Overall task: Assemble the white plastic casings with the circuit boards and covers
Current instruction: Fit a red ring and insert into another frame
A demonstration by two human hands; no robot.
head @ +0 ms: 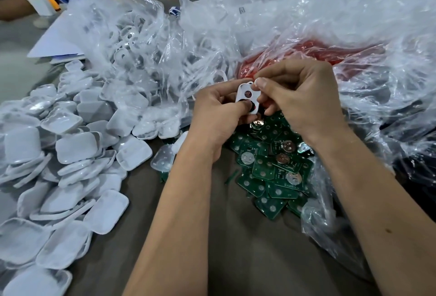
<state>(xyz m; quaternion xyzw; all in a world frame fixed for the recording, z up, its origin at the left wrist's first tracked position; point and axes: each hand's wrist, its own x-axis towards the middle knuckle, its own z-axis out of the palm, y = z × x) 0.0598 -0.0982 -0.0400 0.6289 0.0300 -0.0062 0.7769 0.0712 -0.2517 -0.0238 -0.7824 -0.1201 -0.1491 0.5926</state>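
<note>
Both hands hold one small white casing with two round holes, raised above the table centre. My left hand grips its lower end, thumb over the lower hole. My right hand pinches its top corner between thumb and fingers. Below the hands lies a heap of green circuit boards with round metal contacts. A big pile of white plastic covers spreads over the left of the table. More white casings sit inside a clear bag behind it.
Crumpled clear plastic bags fill the back and right; one holds red parts. A translucent rubber pad lies by my left wrist. Papers and a white bag sit at far left, beside another person's arm.
</note>
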